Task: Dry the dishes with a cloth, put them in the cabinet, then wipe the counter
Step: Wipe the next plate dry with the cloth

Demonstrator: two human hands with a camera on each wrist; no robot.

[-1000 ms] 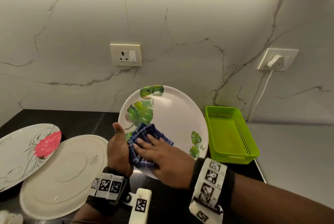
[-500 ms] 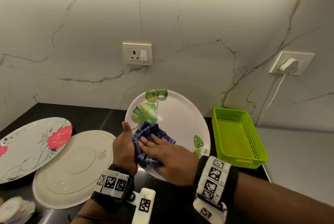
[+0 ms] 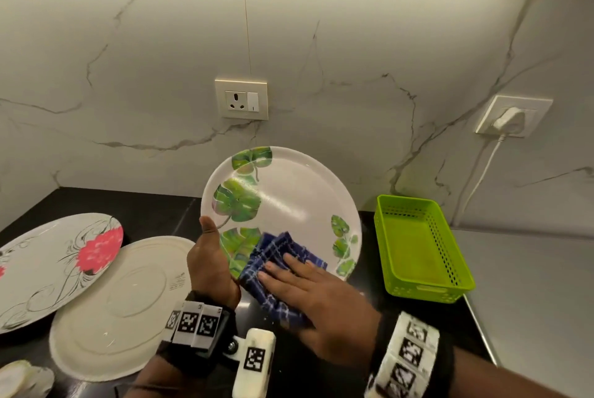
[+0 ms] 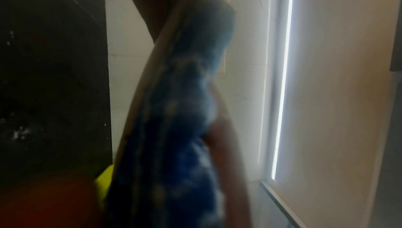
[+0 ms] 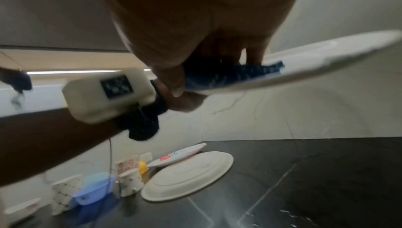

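Observation:
A white plate with green leaf prints (image 3: 289, 201) is held tilted above the black counter (image 3: 151, 208). My left hand (image 3: 212, 265) grips its lower left rim, thumb on the face. My right hand (image 3: 318, 298) lies flat with straight fingers, pressing a folded blue checked cloth (image 3: 276, 262) against the plate's lower face. The right wrist view shows the cloth (image 5: 234, 75) sandwiched between the fingers and the plate (image 5: 315, 63). In the left wrist view the cloth (image 4: 180, 128) and the plate's rim (image 4: 139, 97) are blurred.
A plain white plate (image 3: 119, 307) lies upside down on the counter at left, partly under a plate with a red flower (image 3: 54, 265). A green plastic basket (image 3: 418, 243) stands at right. Cups and a blue container (image 5: 93, 190) sit at the far left. Water drops wet the counter (image 5: 304, 214).
My right hand has slid the cloth from the plate's left side toward its lower middle. The leaf print at the lower left is now uncovered. My left hand keeps its grip.

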